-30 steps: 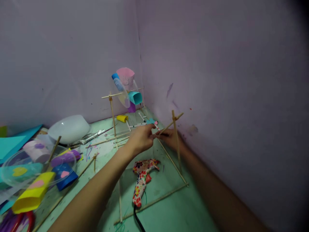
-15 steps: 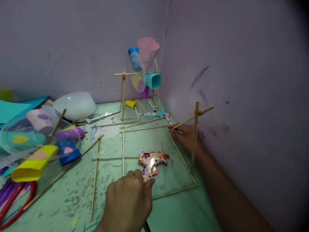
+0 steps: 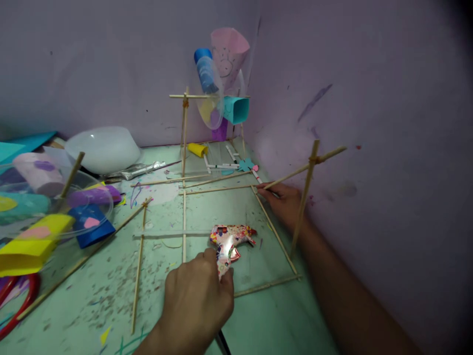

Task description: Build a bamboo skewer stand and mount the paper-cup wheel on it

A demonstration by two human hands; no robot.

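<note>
My left hand (image 3: 197, 296) is wrapped around the handle of a flower-patterned glue gun (image 3: 225, 241), its nozzle pointing right. A long pale glue stick (image 3: 170, 233) runs out of the gun's back, and a black cord (image 3: 222, 341) trails below my hand. At the right, my right hand (image 3: 283, 199) has its fingers closed at the far corner of a wooden stick frame (image 3: 275, 227), pinching a stick there. A slanting stick (image 3: 290, 177) rises from that corner to an upright stick (image 3: 305, 197), bound together near the top. My fingertips are partly hidden.
Behind stands a stick rack (image 3: 184, 133) bearing a wheel of plastic and paper cups (image 3: 236, 109). To the left lie another cup wheel (image 3: 90, 224), red-handled scissors (image 3: 35, 291) and a white plastic piece (image 3: 101, 148). Purple walls (image 3: 388, 98) close the back and right.
The view has shifted a little, so the things on the left sit further left and the rack higher. Both hands keep their holds, with almost no movement.
</note>
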